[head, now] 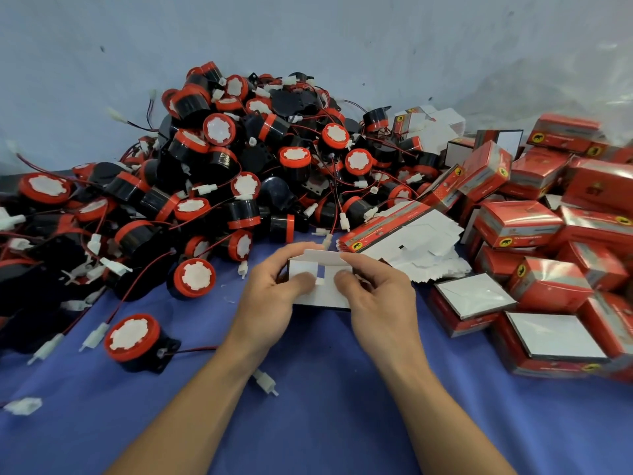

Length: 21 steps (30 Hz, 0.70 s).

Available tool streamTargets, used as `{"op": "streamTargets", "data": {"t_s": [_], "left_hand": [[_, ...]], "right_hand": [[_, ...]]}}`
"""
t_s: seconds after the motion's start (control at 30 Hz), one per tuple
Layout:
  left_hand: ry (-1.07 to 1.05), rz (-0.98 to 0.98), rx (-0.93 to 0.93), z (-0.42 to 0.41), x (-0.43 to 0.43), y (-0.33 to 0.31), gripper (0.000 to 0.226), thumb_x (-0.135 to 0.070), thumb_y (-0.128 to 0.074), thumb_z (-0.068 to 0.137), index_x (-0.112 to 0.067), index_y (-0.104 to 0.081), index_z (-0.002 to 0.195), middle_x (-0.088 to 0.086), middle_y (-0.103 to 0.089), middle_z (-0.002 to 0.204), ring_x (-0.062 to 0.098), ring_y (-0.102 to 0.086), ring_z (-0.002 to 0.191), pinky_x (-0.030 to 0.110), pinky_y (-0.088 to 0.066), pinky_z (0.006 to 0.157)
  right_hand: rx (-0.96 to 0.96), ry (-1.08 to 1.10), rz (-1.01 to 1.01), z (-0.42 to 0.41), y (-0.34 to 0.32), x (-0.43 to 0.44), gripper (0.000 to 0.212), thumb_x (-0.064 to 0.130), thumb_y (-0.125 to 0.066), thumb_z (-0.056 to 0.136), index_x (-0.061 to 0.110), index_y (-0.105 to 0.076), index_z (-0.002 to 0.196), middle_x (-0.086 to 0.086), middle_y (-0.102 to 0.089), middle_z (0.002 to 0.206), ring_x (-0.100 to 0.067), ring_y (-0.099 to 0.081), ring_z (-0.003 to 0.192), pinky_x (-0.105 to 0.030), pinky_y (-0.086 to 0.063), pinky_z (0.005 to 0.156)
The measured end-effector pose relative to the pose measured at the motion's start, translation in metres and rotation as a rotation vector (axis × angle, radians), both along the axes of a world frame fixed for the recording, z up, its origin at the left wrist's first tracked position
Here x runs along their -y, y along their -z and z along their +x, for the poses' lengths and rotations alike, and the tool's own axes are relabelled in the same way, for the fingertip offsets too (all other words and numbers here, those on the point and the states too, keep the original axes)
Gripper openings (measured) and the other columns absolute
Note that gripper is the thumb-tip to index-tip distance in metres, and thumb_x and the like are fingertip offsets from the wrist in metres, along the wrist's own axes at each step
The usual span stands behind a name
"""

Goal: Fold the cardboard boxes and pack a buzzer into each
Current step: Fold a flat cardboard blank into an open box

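A small cardboard box [322,294] stands in the middle of the blue cloth, its white inner flaps facing me. My left hand [270,303] grips its left side with the thumb pressing a side flap inward. My right hand [380,299] grips the right side, thumb on the other flap, fingers curled over the raised top flap [323,257]. A large pile of black and red buzzers [239,166] with red wires lies behind and to the left. One loose buzzer [132,337] sits near my left forearm.
A stack of flat unfolded boxes [404,234] lies just behind my right hand. Several folded red boxes [548,241] are heaped at the right. White connectors [265,382] lie scattered on the blue cloth [325,389]. A grey wall rises behind.
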<state>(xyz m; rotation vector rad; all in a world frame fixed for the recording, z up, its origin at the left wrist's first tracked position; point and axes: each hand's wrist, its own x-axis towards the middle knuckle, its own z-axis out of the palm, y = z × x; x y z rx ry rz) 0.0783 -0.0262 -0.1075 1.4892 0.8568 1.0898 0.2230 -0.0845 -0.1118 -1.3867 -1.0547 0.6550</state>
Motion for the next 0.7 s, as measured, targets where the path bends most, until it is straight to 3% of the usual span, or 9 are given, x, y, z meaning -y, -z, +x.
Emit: {"op": "streamTargets", "data": {"t_s": [0.1, 0.23, 0.5, 0.7], "left_hand": [[-0.037, 0.033, -0.022, -0.002, -0.001, 0.004, 0.065, 0.020, -0.057, 0.088, -0.039, -0.084, 0.090, -0.014, -0.075, 0.119, 0.001, -0.061, 0.124, 0.024, -0.054, 0.091], [-0.034, 0.041, -0.031, -0.001, -0.004, 0.008, 0.073, 0.026, -0.057, 0.086, -0.041, -0.084, 0.078, -0.014, -0.079, 0.105, -0.005, -0.060, 0.121, 0.015, -0.052, 0.088], [-0.017, 0.015, -0.067, -0.006, -0.011, 0.009, 0.069, 0.022, -0.064, 0.086, -0.045, -0.083, 0.080, -0.026, -0.073, 0.118, -0.007, -0.055, 0.128, 0.015, -0.050, 0.098], [0.031, -0.018, -0.105, -0.011, -0.011, 0.006, 0.060, 0.018, -0.061, 0.089, -0.036, -0.085, 0.091, -0.029, -0.066, 0.131, -0.012, -0.051, 0.130, 0.020, -0.053, 0.100]], "right_hand": [[0.039, -0.044, -0.019, -0.003, 0.002, -0.002, 0.040, 0.005, -0.060, 0.093, 0.039, -0.080, 0.096, 0.027, -0.074, 0.093, 0.004, -0.066, 0.090, -0.009, -0.045, 0.074], [0.032, -0.148, -0.034, 0.000, 0.001, -0.004, 0.039, 0.001, -0.056, 0.096, 0.029, -0.082, 0.104, 0.021, -0.076, 0.104, 0.001, -0.066, 0.109, -0.016, -0.050, 0.092], [0.024, -0.214, -0.061, 0.004, 0.003, -0.005, 0.036, 0.007, -0.057, 0.097, 0.032, -0.080, 0.108, 0.026, -0.075, 0.105, 0.010, -0.063, 0.105, -0.003, -0.043, 0.080], [-0.027, -0.264, -0.072, 0.009, 0.003, -0.003, 0.031, 0.020, -0.056, 0.096, 0.036, -0.079, 0.110, 0.027, -0.072, 0.115, 0.009, -0.059, 0.118, -0.021, -0.043, 0.097]]}}
